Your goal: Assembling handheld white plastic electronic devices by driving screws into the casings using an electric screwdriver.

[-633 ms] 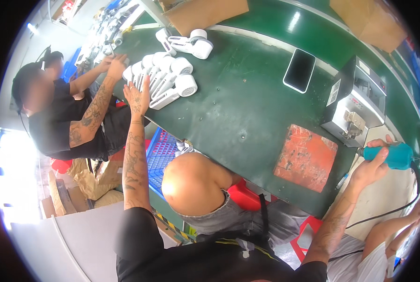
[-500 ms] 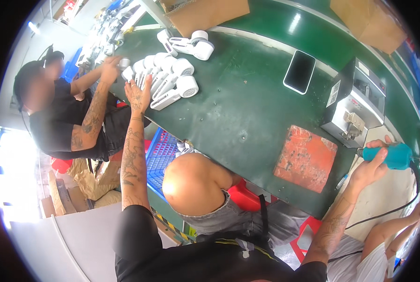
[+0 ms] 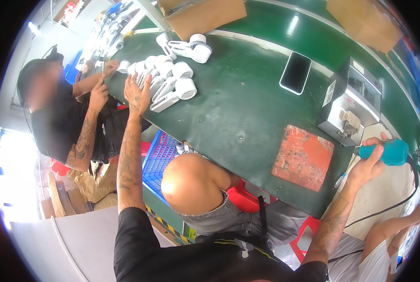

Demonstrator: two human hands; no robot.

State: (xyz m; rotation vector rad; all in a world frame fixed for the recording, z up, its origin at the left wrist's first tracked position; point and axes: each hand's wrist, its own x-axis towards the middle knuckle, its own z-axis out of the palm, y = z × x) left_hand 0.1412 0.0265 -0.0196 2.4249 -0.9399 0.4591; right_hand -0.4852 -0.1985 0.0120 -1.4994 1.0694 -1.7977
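My left hand [image 3: 137,96] is open, fingers and thumb spread, at the table's left edge. Just beyond it, several white hand-held shower heads [image 3: 165,70] lie in a row with handles slanting toward me; whether my fingertips touch the closest handles I cannot tell. Farther back lie a few more white shower heads [image 3: 200,52], partly overlapping. On the right, my right hand [image 3: 367,165] is wrapped round a teal corded power tool [image 3: 392,152], which is held sideways near a grey metal machine [image 3: 350,103]. The tool's black cord hangs down from its right end.
An orange-red worn square plate [image 3: 302,158] and a white-framed phone [image 3: 295,73] lie on the green table [image 3: 233,108]. A co-worker [image 3: 54,117] sits at the left. Below the table edge stands a blue basket [image 3: 158,157]. Cardboard boxes [image 3: 205,16] stand at the back.
The co-worker's nearer hand has drawn back and down from the end of the shower-head row. My left hand stays open, and my right hand keeps its grip on the tool. The view has shifted slightly.
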